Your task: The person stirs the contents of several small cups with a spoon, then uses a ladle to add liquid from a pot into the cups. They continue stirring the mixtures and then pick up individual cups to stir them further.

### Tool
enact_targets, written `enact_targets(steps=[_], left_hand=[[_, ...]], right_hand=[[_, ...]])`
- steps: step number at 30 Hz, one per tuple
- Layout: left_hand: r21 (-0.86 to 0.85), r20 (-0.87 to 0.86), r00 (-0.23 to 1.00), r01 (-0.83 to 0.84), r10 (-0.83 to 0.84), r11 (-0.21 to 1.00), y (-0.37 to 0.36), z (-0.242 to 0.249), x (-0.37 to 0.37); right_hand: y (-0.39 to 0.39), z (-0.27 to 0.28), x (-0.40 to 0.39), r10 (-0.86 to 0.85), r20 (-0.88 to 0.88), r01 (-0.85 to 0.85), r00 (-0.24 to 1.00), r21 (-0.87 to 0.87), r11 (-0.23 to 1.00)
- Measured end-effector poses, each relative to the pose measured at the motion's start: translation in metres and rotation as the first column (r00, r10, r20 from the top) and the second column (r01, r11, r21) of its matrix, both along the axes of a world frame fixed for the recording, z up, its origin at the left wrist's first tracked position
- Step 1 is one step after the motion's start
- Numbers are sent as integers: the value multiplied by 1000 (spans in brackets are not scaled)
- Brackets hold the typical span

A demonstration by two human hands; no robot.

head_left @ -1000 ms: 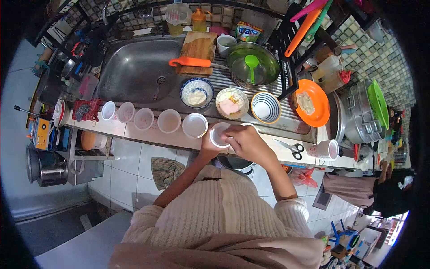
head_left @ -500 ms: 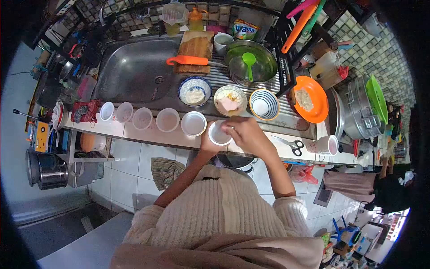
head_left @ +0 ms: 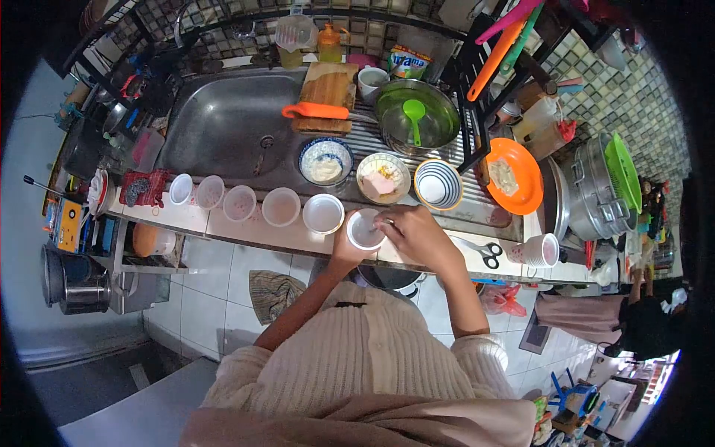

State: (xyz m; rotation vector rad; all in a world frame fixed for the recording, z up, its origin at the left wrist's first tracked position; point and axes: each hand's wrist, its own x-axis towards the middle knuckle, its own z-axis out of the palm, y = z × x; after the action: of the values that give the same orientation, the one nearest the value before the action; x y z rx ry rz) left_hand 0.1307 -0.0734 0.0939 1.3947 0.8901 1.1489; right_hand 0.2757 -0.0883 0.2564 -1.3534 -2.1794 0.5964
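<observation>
My left hand [head_left: 345, 250] is wrapped around a small white plastic cup [head_left: 364, 230] at the front edge of the counter. Over the cup's right rim, my right hand [head_left: 418, 237] has its fingers pinched together. Something thin seems to be between them, reaching into the cup, but it is too small to name. To the left stands another plastic cup [head_left: 324, 214], the nearest in a row of several. Just behind my hands are a bowl with pink and yellow contents [head_left: 383, 179], a blue-striped bowl [head_left: 439, 185] and a blue-patterned bowl with something whitish [head_left: 325, 161].
Scissors [head_left: 488, 254] and a stack of cups [head_left: 539, 252] lie to the right on the counter. Farther back are an orange plate [head_left: 527, 181], a pan with a green spoon [head_left: 447, 134], a cutting board [head_left: 328, 86] and a sink [head_left: 216, 119]. Another person [head_left: 648, 316] is at far right.
The view has shifted slightly. My right fingers have moved a little at the cup's rim, while my left hand keeps its hold on the cup.
</observation>
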Motion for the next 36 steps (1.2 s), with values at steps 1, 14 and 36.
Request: enact_targets(steps=[1,14,36], left_hand=[[5,1,1000,-2,2,1000,0,-2,0],[53,-73,997,15,-11,999,0,-2,-4],[1,-10,1000,-28,28,1000,-1,-9,1]], right_hand=[[-1,-3,5,11,45,-12,999,24,1000],[-28,17,-1,-56,237,54,970,12,998],[-7,18,-15,-99,435,128,895,-38,991]])
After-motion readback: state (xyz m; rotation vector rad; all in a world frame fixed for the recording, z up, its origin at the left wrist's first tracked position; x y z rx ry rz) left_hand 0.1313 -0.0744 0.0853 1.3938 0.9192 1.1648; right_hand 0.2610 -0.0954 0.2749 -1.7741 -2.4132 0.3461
